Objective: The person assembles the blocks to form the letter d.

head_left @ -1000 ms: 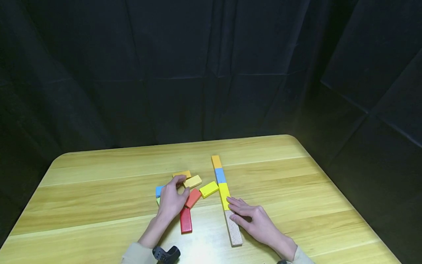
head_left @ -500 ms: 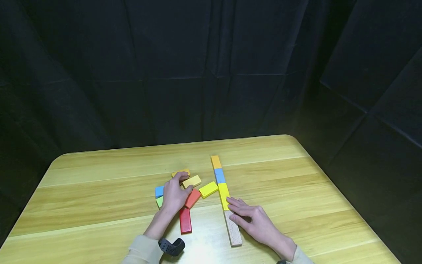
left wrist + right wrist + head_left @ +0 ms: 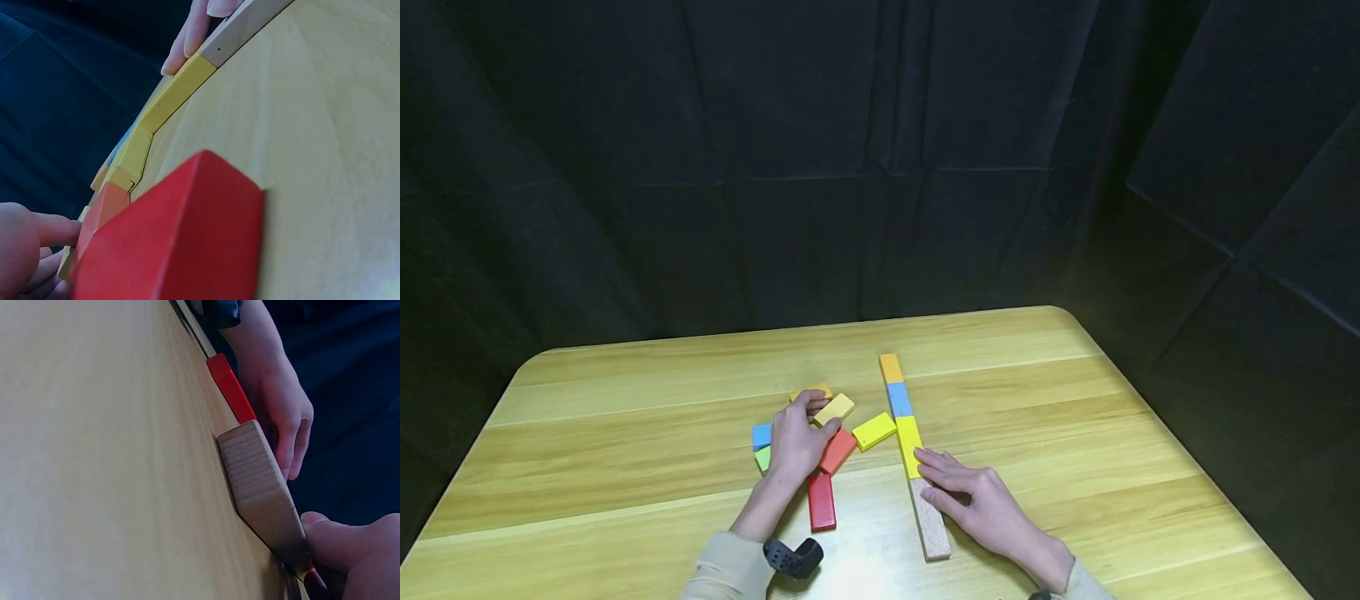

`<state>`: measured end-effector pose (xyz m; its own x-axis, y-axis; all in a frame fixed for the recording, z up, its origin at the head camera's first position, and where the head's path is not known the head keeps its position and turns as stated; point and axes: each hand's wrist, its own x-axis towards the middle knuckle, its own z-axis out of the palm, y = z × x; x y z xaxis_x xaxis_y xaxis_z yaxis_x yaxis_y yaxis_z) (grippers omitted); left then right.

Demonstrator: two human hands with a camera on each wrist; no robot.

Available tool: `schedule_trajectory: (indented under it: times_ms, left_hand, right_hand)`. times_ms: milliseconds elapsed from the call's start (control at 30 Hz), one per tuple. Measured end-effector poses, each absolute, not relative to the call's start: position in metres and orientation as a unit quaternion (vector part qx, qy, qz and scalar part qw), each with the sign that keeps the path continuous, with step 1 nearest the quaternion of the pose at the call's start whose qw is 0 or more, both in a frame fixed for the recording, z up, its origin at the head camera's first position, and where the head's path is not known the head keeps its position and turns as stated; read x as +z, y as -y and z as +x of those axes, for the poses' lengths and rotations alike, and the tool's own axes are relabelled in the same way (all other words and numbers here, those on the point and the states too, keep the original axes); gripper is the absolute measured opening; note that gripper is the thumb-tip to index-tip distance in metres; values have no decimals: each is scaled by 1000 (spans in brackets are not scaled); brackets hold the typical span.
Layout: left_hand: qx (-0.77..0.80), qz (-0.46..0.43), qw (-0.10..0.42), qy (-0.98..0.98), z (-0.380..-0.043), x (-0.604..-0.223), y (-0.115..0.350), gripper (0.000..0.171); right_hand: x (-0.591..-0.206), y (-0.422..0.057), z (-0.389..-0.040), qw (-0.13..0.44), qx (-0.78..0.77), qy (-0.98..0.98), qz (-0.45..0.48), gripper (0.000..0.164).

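In the head view my left hand point(image 3: 796, 439) is over a loose group of coloured blocks. Its thumb and fingers pinch the near end of a pale yellow block point(image 3: 837, 407). An orange-red block point(image 3: 838, 452) lies beside the thumb, and a dark red block point(image 3: 822, 503) is nearer me. My right hand point(image 3: 976, 493) rests along a straight row, with extended fingers on a long yellow block point(image 3: 908, 442) and the thumb at the plain wood block point(image 3: 931, 521). In the left wrist view, the red block point(image 3: 175, 244) partly hides the left hand point(image 3: 25, 250).
A blue block point(image 3: 900, 400) and an orange block point(image 3: 891, 367) continue the row away from me. A bright yellow block point(image 3: 875, 431) touches its left side. Left of the left hand lie blue point(image 3: 762, 435) and green point(image 3: 763, 458) blocks; another orange block point(image 3: 820, 390) sits beyond its fingers.
My left hand has shifted slightly forward and right. The pale yellow block has turned a little, its far end moving away from me. My right hand and the row stay still.
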<state>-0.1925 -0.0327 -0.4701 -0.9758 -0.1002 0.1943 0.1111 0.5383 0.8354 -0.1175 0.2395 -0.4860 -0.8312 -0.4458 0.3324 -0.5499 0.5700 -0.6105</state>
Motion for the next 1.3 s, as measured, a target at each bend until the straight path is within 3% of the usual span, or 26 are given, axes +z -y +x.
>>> schedule_trajectory:
  times_ms: [667, 1300]
  left_hand:
    - [-488, -2, 143, 861, -180, -465, 37, 41]
    - [-506, -38, 141, 850, -104, -465, 62, 38]
  right_hand:
    - [-484, -239, -117, 57, 371, 886, 271, 37]
    - [-485, -242, -114, 57, 376, 884, 272, 37]
